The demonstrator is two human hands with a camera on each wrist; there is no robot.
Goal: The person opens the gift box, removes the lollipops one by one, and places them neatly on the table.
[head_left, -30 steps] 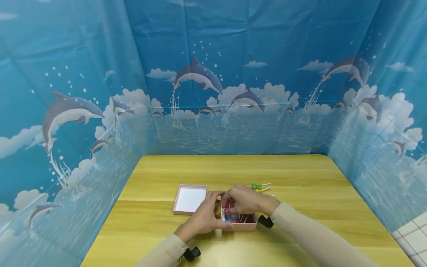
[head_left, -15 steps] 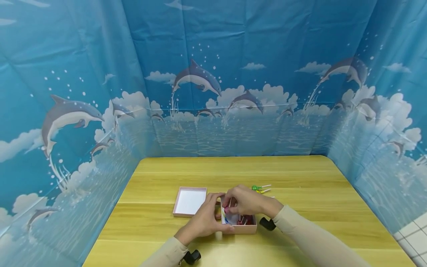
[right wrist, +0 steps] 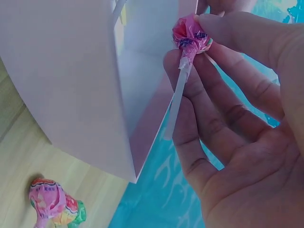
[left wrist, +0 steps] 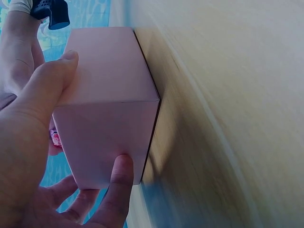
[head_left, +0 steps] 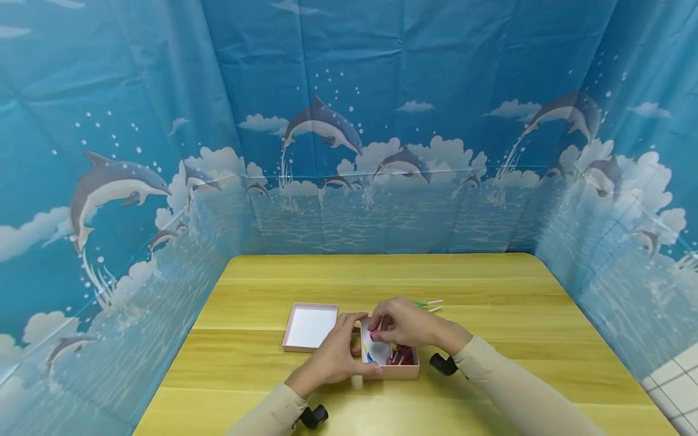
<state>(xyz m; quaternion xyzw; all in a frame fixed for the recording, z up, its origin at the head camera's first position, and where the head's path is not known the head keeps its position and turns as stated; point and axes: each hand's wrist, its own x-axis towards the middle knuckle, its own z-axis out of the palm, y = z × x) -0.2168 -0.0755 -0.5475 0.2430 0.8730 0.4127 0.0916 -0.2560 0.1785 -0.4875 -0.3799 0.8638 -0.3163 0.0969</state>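
An uncovered pink box [head_left: 400,372] with a white inside stands on the table and holds several lollipops, dark red ones [head_left: 404,356] at its right side. My left hand [head_left: 335,356] grips the box at its left side; in the left wrist view the thumb and fingers [left wrist: 122,173] press on its pink outer walls. Over the box opening my right hand [head_left: 410,326] pinches a pink-wrapped lollipop [right wrist: 186,37] by its head between thumb and fingers. Its white stick [right wrist: 175,107] hangs free beside the fingers.
Left of the box lies its shallow lid [head_left: 311,328], white inside facing up. Behind the right hand a green lollipop [head_left: 420,303] and others lie on the yellow wooden table [head_left: 262,381]. The right wrist view shows a pink-wrapped lollipop [right wrist: 47,197] beside the box. Dolphin-printed curtains [head_left: 349,224] surround the table.
My right hand has risen slightly out of the box and shifted right and back, the pink lollipop still in its fingers. The left hand keeps its grip on the box.
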